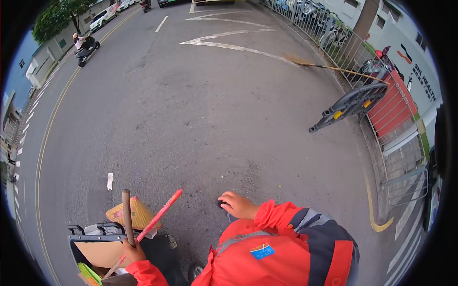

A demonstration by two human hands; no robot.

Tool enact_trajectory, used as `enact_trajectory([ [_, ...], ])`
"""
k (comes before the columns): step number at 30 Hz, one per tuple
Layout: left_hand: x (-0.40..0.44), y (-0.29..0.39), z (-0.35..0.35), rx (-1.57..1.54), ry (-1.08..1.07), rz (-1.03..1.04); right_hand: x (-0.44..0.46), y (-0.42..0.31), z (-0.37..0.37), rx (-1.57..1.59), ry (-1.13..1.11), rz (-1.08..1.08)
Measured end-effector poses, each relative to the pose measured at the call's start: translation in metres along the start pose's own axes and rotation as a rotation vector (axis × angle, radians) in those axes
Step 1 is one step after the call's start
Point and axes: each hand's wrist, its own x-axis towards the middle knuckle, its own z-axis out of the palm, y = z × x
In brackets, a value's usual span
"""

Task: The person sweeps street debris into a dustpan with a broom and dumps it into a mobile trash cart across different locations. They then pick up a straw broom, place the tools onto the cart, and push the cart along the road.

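Note:
My left hand (134, 251) is closed around a worn wooden handle (127, 214) that stands up from a cart bin at lower left. A pink-red stick (160, 214) slants past the same hand, close against it. My right hand (238, 205) is in front of my body, its fingers curled. Something small and black (221, 203) shows at its fingertips; I cannot make out what it is. In the bin (76, 257) are a cardboard sheet (102, 254) and green bristles (88, 273). A woven straw hat (133, 213) lies beside the bin.
Grey asphalt (200, 109) stretches ahead. At right, a long broom (329, 68) and a dark grey plastic barrier (353, 105) are by the metal railing (398, 138). A scooter rider (86, 46) is at upper left, with a white car (104, 18) farther off.

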Motion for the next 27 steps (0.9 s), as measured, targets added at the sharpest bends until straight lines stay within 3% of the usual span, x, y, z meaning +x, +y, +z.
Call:
enact_trajectory([
  [3,0.009,-0.003,0.018,0.124,0.069,0.002,-0.062,0.109,-0.04,-0.041,0.091,0.37],
  [6,0.014,-0.022,0.044,0.36,0.299,-0.001,-0.124,0.199,-0.087,-0.137,0.142,0.684],
  [8,0.015,0.014,0.077,0.415,0.4,-0.072,-0.157,0.244,-0.127,-0.082,0.176,0.769],
  [10,0.014,0.064,0.13,0.405,0.359,-0.137,-0.186,0.289,-0.164,-0.14,0.187,0.81],
  [12,0.011,0.118,0.189,0.357,0.13,-0.159,-0.202,0.305,-0.196,-0.172,0.174,0.88],
  [18,-0.001,0.256,0.349,0.081,-1.001,-0.287,-0.19,0.324,-0.324,-0.041,0.353,0.969],
  [22,0.037,0.359,0.425,-0.17,-1.301,-0.277,-0.177,0.359,-0.368,-0.022,0.354,0.918],
  [24,0.08,0.436,0.464,-0.155,-1.28,-0.104,-0.174,0.381,-0.402,-0.054,0.308,0.868],
  [25,0.112,0.478,0.481,0.011,-1.208,0.104,-0.172,0.392,-0.424,-0.035,0.256,0.825],
  [26,0.147,0.484,0.522,-0.014,-0.952,0.416,-0.17,0.404,-0.447,-0.018,0.203,0.778],
  [27,0.168,0.542,0.518,-0.071,-0.809,0.547,-0.17,0.417,-0.47,-0.018,0.21,0.782],
])
